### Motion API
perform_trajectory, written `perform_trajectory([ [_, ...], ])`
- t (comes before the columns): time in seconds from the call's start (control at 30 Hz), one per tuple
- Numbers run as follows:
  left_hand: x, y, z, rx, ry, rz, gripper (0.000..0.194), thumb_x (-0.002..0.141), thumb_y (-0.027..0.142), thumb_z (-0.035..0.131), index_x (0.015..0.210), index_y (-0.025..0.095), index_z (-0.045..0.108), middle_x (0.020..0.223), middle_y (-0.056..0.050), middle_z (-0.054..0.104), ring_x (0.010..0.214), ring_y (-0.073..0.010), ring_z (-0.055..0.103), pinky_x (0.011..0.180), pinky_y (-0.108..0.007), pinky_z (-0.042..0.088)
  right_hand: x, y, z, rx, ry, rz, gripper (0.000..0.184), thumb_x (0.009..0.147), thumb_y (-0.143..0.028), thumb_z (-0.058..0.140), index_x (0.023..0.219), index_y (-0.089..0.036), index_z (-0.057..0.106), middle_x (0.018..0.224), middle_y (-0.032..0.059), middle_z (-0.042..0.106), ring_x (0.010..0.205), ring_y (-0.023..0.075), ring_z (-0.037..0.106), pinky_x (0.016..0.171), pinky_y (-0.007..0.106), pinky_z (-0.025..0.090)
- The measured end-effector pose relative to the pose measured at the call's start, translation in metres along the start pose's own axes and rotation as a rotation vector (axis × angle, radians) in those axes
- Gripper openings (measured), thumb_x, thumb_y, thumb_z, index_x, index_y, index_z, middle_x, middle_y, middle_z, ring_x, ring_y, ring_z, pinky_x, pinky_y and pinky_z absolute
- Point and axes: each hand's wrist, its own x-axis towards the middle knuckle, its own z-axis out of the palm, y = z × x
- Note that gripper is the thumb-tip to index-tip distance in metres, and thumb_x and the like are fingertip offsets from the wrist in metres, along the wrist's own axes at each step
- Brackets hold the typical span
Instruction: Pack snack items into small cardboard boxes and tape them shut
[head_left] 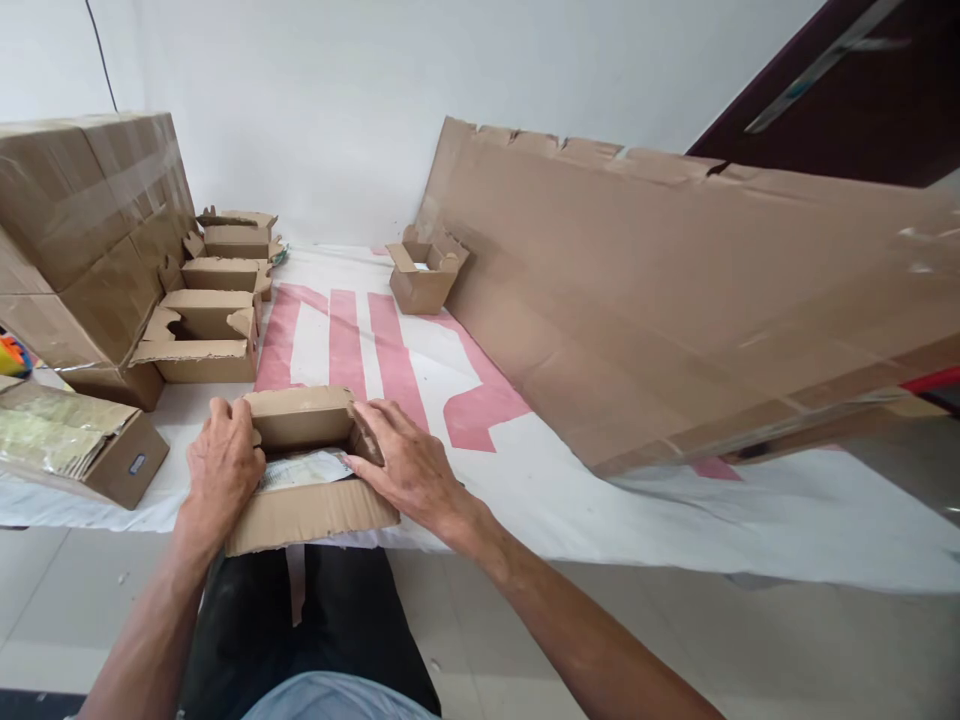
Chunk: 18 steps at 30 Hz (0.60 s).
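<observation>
An open cardboard box (pixel 311 515) rests at the table's front edge, its front flap folded out toward me. Inside lies a sheet of printed paper (pixel 307 468), partly hidden by the box walls. My left hand (pixel 223 460) is closed over the box's left side with curled fingers. On the opposite side my right hand (pixel 412 465) grips the right wall, thumb toward the inside and fingers over the rim.
Several open small boxes (pixel 206 365) line up at the left beside taped cartons (pixel 97 210). A box with clear tape (pixel 127 460) lies front left. Farther back stands another small box (pixel 421 290), against a large leaning cardboard sheet (pixel 675 300). A white-and-red cloth (pixel 510 500) covers the table.
</observation>
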Motion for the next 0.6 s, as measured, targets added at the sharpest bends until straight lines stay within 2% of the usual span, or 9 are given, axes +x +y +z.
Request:
perform_trajectory([
  [0.07,0.005,0.004,-0.001,0.022,0.010,-0.004,0.031,0.092,0.011,0.050,0.121,0.017,0.063,0.125,-0.016,0.063,0.102,-0.0334,0.072,0.072,-0.039,0.053,0.001,0.001,0.001,-0.004,-0.019,0.029,0.052,0.094,-0.024,0.063,0.146,-0.026,0.059,0.138,0.0112,0.070,0.119,0.0299,0.071,0.090,0.042,0.063],
  [0.13,0.008,-0.002,0.001,-0.060,0.032,0.005,0.033,0.090,0.013,0.051,0.121,0.017,0.064,0.124,-0.015,0.064,0.101,-0.0325,0.072,0.076,-0.040,0.053,0.001,0.008,0.002,0.062,0.026,0.078,0.052,0.095,-0.019,0.056,0.146,-0.024,0.060,0.131,0.0112,0.073,0.112,0.0271,0.074,0.092,0.041,0.063],
  [0.23,0.010,-0.024,0.003,-0.371,0.070,0.017,0.040,0.085,0.019,0.055,0.123,0.019,0.066,0.118,-0.010,0.069,0.095,-0.0279,0.071,0.084,-0.040,0.054,-0.006,0.025,0.008,0.193,0.083,0.186,0.051,0.095,-0.021,0.051,0.146,-0.022,0.058,0.122,0.0111,0.074,0.108,0.0258,0.073,0.095,0.041,0.062],
  [0.3,0.010,-0.039,0.004,-0.605,0.073,0.025,0.045,0.083,0.024,0.052,0.124,0.021,0.068,0.103,-0.004,0.071,0.085,-0.0235,0.068,0.080,-0.037,0.053,-0.012,0.035,0.012,0.215,0.102,0.248,0.055,0.095,-0.025,0.054,0.149,-0.022,0.054,0.119,0.0111,0.074,0.106,0.0273,0.072,0.095,0.044,0.062],
  [0.37,0.008,-0.051,0.004,-0.750,0.065,0.028,0.050,0.080,0.028,0.050,0.126,0.022,0.070,0.088,0.000,0.068,0.076,-0.0210,0.063,0.073,-0.034,0.051,-0.017,0.040,0.012,0.156,0.143,0.252,0.062,0.095,-0.031,0.059,0.156,-0.021,0.048,0.123,0.0135,0.072,0.111,0.0314,0.070,0.098,0.050,0.061],
  [0.43,0.007,-0.058,0.005,-0.805,0.061,0.030,0.054,0.080,0.032,0.050,0.128,0.022,0.071,0.078,0.003,0.062,0.072,-0.0201,0.059,0.070,-0.032,0.047,-0.017,0.038,0.006,0.030,0.190,0.177,0.064,0.096,-0.030,0.061,0.158,-0.020,0.048,0.137,0.0187,0.066,0.126,0.0378,0.062,0.107,0.058,0.055],
  [0.5,0.006,-0.061,0.008,-0.832,0.058,0.031,0.057,0.080,0.034,0.051,0.132,0.023,0.071,0.076,0.003,0.058,0.071,-0.0195,0.056,0.068,-0.032,0.045,-0.011,0.031,-0.004,-0.117,0.164,0.032,0.048,0.099,-0.022,0.058,0.147,-0.019,0.061,0.146,0.0210,0.062,0.139,0.0412,0.053,0.115,0.063,0.047],
  [0.53,0.005,-0.062,0.009,-0.843,0.059,0.029,0.058,0.080,0.036,0.052,0.133,0.022,0.070,0.075,0.004,0.056,0.071,-0.0193,0.055,0.068,-0.032,0.045,-0.006,0.025,-0.010,-0.176,0.115,-0.057,0.039,0.100,-0.018,0.055,0.137,-0.019,0.068,0.144,0.0203,0.064,0.140,0.0406,0.051,0.118,0.063,0.044],
  [0.6,0.005,-0.063,0.010,-0.861,0.058,0.015,0.060,0.079,0.037,0.054,0.136,0.022,0.070,0.073,0.004,0.053,0.069,-0.0192,0.052,0.067,-0.031,0.043,0.008,0.012,-0.018,-0.240,-0.044,-0.239,0.029,0.102,-0.012,0.051,0.115,-0.019,0.077,0.129,0.0165,0.072,0.135,0.0362,0.055,0.117,0.056,0.046],
])
